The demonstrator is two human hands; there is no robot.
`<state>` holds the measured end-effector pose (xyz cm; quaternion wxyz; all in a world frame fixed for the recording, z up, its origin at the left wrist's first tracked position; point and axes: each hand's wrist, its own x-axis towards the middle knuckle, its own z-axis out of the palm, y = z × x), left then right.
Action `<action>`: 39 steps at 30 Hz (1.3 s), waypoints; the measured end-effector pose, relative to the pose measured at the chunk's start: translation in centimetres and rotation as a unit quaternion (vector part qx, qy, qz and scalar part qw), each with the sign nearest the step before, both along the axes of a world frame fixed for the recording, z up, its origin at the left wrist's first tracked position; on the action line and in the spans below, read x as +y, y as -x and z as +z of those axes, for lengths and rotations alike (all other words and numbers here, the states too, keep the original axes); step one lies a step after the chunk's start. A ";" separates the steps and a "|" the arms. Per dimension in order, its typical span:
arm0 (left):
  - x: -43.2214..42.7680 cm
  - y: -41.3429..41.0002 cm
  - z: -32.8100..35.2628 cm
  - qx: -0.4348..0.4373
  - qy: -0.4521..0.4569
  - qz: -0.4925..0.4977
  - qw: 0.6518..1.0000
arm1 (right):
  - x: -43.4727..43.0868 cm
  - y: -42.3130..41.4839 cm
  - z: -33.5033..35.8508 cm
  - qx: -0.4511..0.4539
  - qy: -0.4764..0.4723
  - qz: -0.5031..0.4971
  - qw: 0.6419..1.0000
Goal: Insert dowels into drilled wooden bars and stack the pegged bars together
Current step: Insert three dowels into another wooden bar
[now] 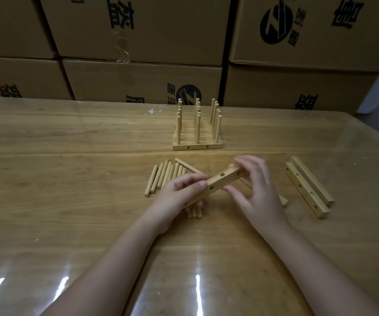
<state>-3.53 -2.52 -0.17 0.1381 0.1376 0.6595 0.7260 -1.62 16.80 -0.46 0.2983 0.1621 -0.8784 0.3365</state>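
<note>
Our two bare arms reach in from the near edge over the shiny desk (69,201). Our left hand (177,195) has a closed grip on the near end of a drilled bar (220,180), with fingers and thumb curled round it. Our right hand (254,190) pinches the far end of the same bar, fingers on top and thumb lower down. Those fingers look a bit blurry. We see the bar slant from the left grip to the right grip, and its round holes face up at us. Right under the left grip a few dowel ends (195,212) poke out. We cannot tell if the hand holds them or if they lie on the desk. Just past the left grip a bunch of loose dowels (163,176) lies side by side on the desk. Off to the right of the right grip two more bars (307,190) lie side by side. Straight ahead, well past both grips, sits the stack of pegged bars (197,145), with its dowels standing up in three rows. Behind the desk big brown boxes (138,30) are piled up.
</note>
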 end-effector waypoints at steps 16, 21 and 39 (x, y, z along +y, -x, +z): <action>-1.2 1.3 -0.2 -0.111 -0.284 0.069 0.950 | -2.2 -0.9 -0.3 -0.186 -0.207 0.165 0.946; -1.3 1.2 -0.4 -0.099 -0.274 0.048 0.955 | -2.3 -0.8 -0.3 -0.187 -0.185 0.138 0.955; -1.0 1.1 -0.4 -0.064 -0.252 0.027 0.965 | -1.9 -0.1 -0.4 -0.190 -0.153 -0.011 0.970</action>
